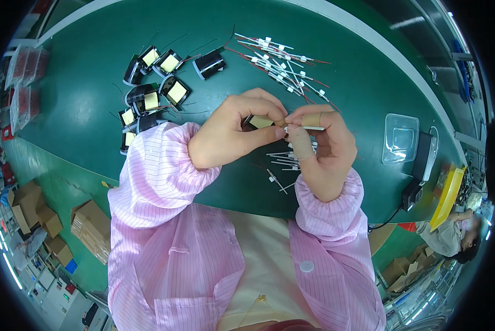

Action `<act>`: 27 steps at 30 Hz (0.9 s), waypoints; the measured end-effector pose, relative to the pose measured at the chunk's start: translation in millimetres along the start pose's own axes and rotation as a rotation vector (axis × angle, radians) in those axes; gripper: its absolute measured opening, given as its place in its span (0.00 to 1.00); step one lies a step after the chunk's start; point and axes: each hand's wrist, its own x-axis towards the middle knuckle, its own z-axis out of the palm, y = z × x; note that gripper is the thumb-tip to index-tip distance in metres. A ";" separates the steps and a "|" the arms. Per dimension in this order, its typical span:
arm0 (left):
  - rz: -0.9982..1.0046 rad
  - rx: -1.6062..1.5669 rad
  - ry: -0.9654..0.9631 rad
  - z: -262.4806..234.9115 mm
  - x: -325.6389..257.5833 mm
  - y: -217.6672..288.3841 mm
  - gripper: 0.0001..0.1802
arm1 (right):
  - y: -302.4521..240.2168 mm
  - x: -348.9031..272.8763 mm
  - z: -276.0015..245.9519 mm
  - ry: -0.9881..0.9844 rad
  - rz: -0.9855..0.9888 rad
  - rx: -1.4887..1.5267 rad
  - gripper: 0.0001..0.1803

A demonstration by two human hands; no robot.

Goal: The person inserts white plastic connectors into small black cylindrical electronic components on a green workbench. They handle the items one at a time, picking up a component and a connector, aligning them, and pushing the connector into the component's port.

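Observation:
My left hand [231,131] is closed on a black part with a pale yellow pad [261,122], mostly hidden by my fingers. Facing it, my right hand [331,146] pinches a thin white stick-like piece [313,128] with its thumb and index finger, both wrapped in beige tape. The fingertips of both hands meet at a small white connector [285,129]; the exact join there is too small to tell. Beneath my right hand lie several white sticks with small white tabs [280,160], partly covered by it.
Several black curved parts with yellow pads and thin wires [151,100] lie left on the green table [82,110]. More white sticks with red wires [280,63] lie at the back. A clear plastic box [400,138], a black device [422,157] and a yellow tray [447,198] are right.

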 end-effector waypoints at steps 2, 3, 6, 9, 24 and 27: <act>-0.004 -0.002 -0.017 0.2 0.5 4.3 0.05 | -2.8 1.6 -2.7 -0.003 0.079 0.131 0.04; -0.032 -0.024 -0.043 -0.5 0.1 8.5 0.04 | -4.3 1.9 -5.1 -0.008 0.136 0.230 0.04; -0.096 -0.066 -0.093 -3.9 -1.5 20.4 0.03 | -5.1 3.6 -15.4 -0.026 0.262 0.423 0.03; -0.081 -0.058 -0.075 -6.0 -2.1 19.9 0.02 | -2.7 3.6 -21.5 -0.009 0.263 0.468 0.03; 0.003 0.083 0.064 -4.7 -4.8 19.9 0.05 | -2.4 2.0 -6.1 -0.082 0.250 0.244 0.06; 0.013 0.121 0.069 -6.5 -5.2 18.5 0.05 | -2.9 1.9 -6.1 -0.062 0.268 0.246 0.06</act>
